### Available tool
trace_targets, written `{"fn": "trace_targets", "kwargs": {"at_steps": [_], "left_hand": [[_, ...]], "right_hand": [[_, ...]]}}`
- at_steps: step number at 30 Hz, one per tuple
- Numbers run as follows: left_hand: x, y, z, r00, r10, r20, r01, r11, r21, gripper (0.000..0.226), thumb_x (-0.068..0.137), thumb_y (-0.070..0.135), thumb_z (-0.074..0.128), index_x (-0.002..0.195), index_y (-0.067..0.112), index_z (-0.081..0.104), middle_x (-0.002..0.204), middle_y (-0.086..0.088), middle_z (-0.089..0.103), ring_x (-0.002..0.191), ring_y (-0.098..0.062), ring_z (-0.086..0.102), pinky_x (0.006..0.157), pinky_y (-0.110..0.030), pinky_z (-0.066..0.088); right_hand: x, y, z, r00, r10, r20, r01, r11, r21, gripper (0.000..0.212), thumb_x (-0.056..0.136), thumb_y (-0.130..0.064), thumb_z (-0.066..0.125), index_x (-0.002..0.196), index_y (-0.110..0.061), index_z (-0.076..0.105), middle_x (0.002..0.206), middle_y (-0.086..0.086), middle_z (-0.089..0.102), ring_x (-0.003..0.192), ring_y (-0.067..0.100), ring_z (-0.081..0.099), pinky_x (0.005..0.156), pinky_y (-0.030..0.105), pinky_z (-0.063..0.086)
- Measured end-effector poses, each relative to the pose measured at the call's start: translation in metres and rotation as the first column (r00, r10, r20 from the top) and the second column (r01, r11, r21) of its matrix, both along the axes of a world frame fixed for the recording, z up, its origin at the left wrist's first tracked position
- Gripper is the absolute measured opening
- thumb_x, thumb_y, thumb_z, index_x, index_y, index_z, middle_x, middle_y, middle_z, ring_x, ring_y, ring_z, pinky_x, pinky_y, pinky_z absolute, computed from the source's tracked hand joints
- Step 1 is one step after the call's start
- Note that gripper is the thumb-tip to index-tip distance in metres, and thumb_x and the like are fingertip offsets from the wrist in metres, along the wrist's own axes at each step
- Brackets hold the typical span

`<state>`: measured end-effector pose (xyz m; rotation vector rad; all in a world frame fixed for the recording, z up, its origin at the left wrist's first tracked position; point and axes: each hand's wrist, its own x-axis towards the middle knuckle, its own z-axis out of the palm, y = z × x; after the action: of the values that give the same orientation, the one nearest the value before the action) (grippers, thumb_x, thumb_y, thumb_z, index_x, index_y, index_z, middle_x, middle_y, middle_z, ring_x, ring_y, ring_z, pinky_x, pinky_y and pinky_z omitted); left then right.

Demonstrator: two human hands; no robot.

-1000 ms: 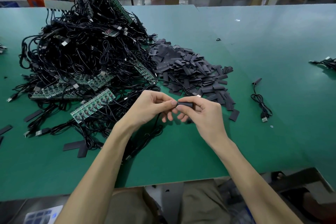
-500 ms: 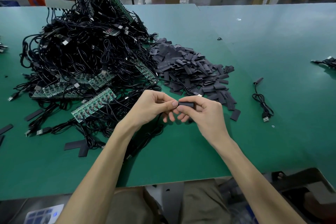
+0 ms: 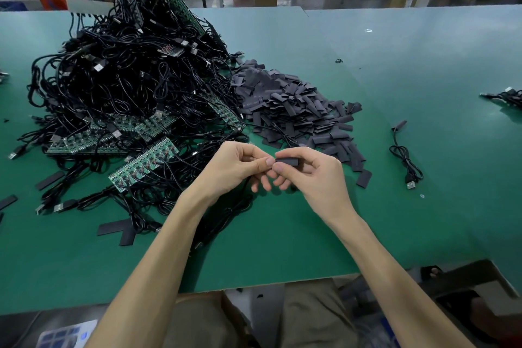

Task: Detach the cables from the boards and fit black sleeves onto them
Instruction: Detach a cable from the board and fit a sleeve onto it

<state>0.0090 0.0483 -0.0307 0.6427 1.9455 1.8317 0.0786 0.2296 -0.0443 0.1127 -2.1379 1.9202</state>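
Now the left hand (image 3: 234, 167) pinches a cable (image 3: 231, 210) while the right hand (image 3: 319, 175) pinches a black sleeve (image 3: 286, 161), fingertips touching.

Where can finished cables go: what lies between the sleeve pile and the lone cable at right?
Only bare table separates the sleeve pile from the lone cable, in the head view.

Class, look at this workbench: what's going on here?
A person sits at a green table, fitting a black sleeve onto a cable. The right hand pinches the sleeve; the left hand holds the cable's end at its mouth. A tangled heap of cables and boards lies to the left, loose sleeves behind the hands, and one sleeved cable to the right.
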Motion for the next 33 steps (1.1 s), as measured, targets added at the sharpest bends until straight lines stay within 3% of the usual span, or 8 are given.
{"fn": "trace_targets", "kwargs": {"at_steps": [4,10,15,20,22,27,30,33], "left_hand": [[-0.001,0.001,0.001,0.999,0.048,0.002,-0.048,0.999,0.01,0.018,0.091,0.015,0.075,0.094,-0.003,0.072,0.083,-0.02,0.074,0.065,-0.026,0.07,0.054,-0.026,0.053],[0.005,0.004,0.007,1.0,-0.029,0.006,0.029,0.999,-0.025,0.017,0.094,0.015,0.071,0.097,-0.002,0.07,0.084,-0.016,0.073,0.068,-0.027,0.068,0.061,-0.03,0.056],[0.006,-0.006,0.022,0.977,-0.188,-0.102,0.154,0.95,-0.273,0.03,0.086,0.03,0.075,0.109,0.011,0.074,0.102,-0.015,0.074,0.092,-0.029,0.069,0.092,-0.037,0.054],[0.015,-0.01,0.022,0.956,-0.183,-0.229,0.061,0.889,-0.454,0.034,0.085,0.038,0.079,0.117,0.029,0.072,0.113,0.001,0.065,0.102,-0.01,0.063,0.094,-0.031,0.052],[0.02,-0.006,0.02,0.97,-0.136,-0.201,0.041,0.909,-0.415,0.033,0.088,0.03,0.079,0.119,0.024,0.071,0.108,0.001,0.07,0.095,-0.01,0.067,0.087,-0.029,0.054],[0.034,0.009,0.012,0.997,-0.026,0.078,0.04,0.983,-0.181,0.042,0.086,0.012,0.081,0.123,0.005,0.062,0.085,-0.011,0.072,0.066,-0.017,0.07,0.066,-0.025,0.057],[0.036,0.014,0.012,0.969,0.008,0.246,-0.009,1.0,0.001,0.045,0.078,0.013,0.084,0.116,-0.005,0.067,0.087,-0.012,0.07,0.069,-0.018,0.067,0.067,-0.026,0.057],[0.034,0.021,0.024,0.948,-0.029,0.318,-0.027,0.985,0.169,0.03,0.079,0.011,0.081,0.106,-0.002,0.074,0.091,-0.011,0.073,0.073,-0.015,0.067,0.065,-0.023,0.057]], "right_hand": [[-0.001,0.001,0.003,0.999,-0.029,0.029,0.032,0.995,-0.099,0.008,0.102,-0.011,0.064,0.102,-0.004,0.067,0.078,0.012,0.075,0.062,0.028,0.072,0.057,0.032,0.058],[-0.002,0.006,0.006,0.991,-0.124,0.052,0.132,0.972,-0.196,0.015,0.103,-0.01,0.06,0.091,-0.004,0.067,0.068,0.013,0.071,0.05,0.025,0.064,0.045,0.03,0.05],[-0.004,0.011,0.009,0.975,-0.207,0.077,0.221,0.902,-0.371,0.017,0.105,-0.013,0.058,0.093,-0.004,0.066,0.069,0.012,0.07,0.052,0.021,0.063,0.047,0.027,0.048],[-0.003,0.017,0.016,0.991,-0.097,0.096,0.136,0.759,-0.636,0.016,0.105,-0.014,0.055,0.101,-0.003,0.065,0.081,0.013,0.073,0.066,0.019,0.07,0.057,0.024,0.055],[-0.003,0.018,0.019,0.995,-0.051,0.089,0.099,0.706,-0.701,0.015,0.105,-0.014,0.055,0.102,-0.005,0.066,0.085,0.012,0.075,0.071,0.018,0.072,0.061,0.022,0.057],[-0.003,0.018,0.022,0.995,0.003,0.101,0.073,0.67,-0.739,0.014,0.104,-0.015,0.055,0.1,-0.01,0.068,0.088,0.01,0.076,0.075,0.016,0.074,0.064,0.021,0.058],[-0.004,0.021,0.019,0.995,0.003,0.097,0.068,0.687,-0.723,0.016,0.101,-0.024,0.059,0.102,-0.011,0.069,0.091,0.009,0.076,0.079,0.018,0.073,0.066,0.024,0.059],[-0.007,0.02,0.013,0.988,0.019,0.151,0.086,0.75,-0.656,0.038,0.097,-0.039,0.06,0.117,-0.009,0.07,0.102,0.01,0.076,0.088,0.02,0.072,0.076,0.031,0.059]]}}
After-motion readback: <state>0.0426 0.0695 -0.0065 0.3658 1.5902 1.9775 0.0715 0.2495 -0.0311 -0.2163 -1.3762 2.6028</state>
